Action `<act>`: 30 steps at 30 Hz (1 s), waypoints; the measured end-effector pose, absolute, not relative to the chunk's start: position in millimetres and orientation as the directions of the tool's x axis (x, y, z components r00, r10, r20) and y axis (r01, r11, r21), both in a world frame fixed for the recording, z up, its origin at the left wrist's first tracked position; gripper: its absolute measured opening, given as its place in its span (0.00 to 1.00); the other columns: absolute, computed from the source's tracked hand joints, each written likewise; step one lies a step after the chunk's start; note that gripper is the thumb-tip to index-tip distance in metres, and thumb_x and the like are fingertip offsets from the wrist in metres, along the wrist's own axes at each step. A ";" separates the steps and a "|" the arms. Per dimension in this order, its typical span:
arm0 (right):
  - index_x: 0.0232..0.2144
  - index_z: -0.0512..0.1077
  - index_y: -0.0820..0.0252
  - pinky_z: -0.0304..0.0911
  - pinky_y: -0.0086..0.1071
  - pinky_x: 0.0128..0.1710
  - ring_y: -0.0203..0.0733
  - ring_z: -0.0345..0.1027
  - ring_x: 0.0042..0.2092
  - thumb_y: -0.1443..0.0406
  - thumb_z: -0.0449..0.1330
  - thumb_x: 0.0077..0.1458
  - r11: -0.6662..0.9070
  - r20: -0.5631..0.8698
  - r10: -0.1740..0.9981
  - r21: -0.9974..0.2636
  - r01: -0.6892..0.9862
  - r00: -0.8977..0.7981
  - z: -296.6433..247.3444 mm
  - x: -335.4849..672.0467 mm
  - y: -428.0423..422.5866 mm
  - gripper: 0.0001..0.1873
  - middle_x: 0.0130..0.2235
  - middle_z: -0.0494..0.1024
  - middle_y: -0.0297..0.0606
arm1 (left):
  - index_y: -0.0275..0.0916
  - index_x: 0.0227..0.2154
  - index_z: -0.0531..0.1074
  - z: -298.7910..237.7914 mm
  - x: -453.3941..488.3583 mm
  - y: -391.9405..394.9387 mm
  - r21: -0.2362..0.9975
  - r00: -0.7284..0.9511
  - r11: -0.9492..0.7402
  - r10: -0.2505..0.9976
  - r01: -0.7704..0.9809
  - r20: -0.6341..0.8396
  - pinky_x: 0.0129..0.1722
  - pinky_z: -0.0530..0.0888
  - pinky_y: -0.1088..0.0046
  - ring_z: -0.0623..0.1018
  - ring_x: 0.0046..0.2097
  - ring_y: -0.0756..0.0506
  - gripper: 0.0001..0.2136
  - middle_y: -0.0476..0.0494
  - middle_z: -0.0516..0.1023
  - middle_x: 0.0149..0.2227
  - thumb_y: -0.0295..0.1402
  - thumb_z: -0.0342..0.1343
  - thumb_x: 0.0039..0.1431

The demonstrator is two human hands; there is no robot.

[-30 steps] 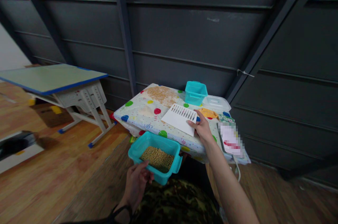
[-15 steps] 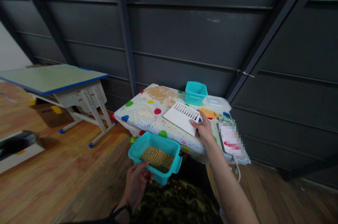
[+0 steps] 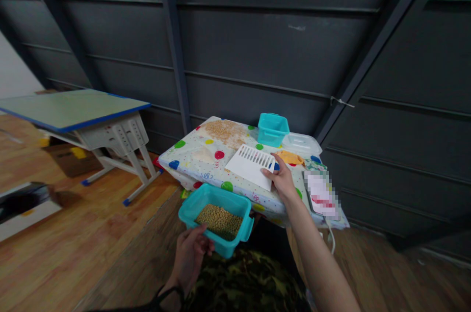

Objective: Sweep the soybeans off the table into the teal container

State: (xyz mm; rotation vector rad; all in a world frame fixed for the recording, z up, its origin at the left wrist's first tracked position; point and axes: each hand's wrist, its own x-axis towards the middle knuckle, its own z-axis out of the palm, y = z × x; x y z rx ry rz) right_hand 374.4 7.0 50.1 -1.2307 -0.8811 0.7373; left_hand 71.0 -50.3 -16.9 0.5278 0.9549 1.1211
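The turquoise rectangular tub [image 3: 195,199] looks like smooth moulded plastic with a soft sheen, as does the smaller turquoise tub [image 3: 268,139]. The white slotted flat board [image 3: 250,167] appears smooth and matt. The white, dot-printed surface cover [image 3: 191,167] resembles thin, faintly glossy plastic sheeting. The translucent rectangular lid [image 3: 301,143] is shiny plastic; the orange cloth [image 3: 290,157] is matt fabric. The dark grey panelled wall [image 3: 257,47] looks like dull painted metal, the brown floor [image 3: 110,228] wood-grained.

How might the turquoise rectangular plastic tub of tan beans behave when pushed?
The turquoise rectangular plastic tub looks fairly stiff, given its moulded walls and handle. The loose, round tan beans inside probably add weight and could roll toward any side that dips.
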 end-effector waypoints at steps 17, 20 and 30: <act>0.73 0.60 0.57 0.61 0.28 0.22 0.37 0.66 0.23 0.52 0.77 0.43 0.150 0.145 0.921 -0.989 0.014 0.362 54.0 372.9 2.5 0.59 0.30 0.81 0.29 | 0.38 0.13 0.75 -2.3 69.8 -49.9 0.764 0.068 0.347 0.926 -0.545 -0.372 0.15 0.67 0.72 0.73 0.16 0.47 0.17 0.49 0.74 0.14 0.40 0.79 0.31; 0.72 0.63 0.55 0.63 0.28 0.23 0.37 0.67 0.25 0.53 0.77 0.44 0.165 0.167 0.914 -0.986 0.039 0.369 52.2 372.3 2.0 0.56 0.30 0.80 0.29 | 0.39 0.13 0.75 -3.0 69.8 -48.9 0.770 0.074 0.342 0.930 -0.538 -0.361 0.16 0.67 0.72 0.73 0.16 0.47 0.17 0.49 0.73 0.13 0.41 0.78 0.32; 0.72 0.65 0.56 0.58 0.27 0.20 0.36 0.63 0.23 0.53 0.77 0.47 0.108 0.139 0.929 -0.988 0.108 0.343 56.7 357.5 -18.5 0.54 0.29 0.79 0.30 | 0.39 0.15 0.75 -14.5 66.3 -48.1 0.769 0.111 0.346 0.933 -0.538 -0.342 0.17 0.67 0.72 0.74 0.17 0.46 0.17 0.49 0.74 0.14 0.42 0.77 0.37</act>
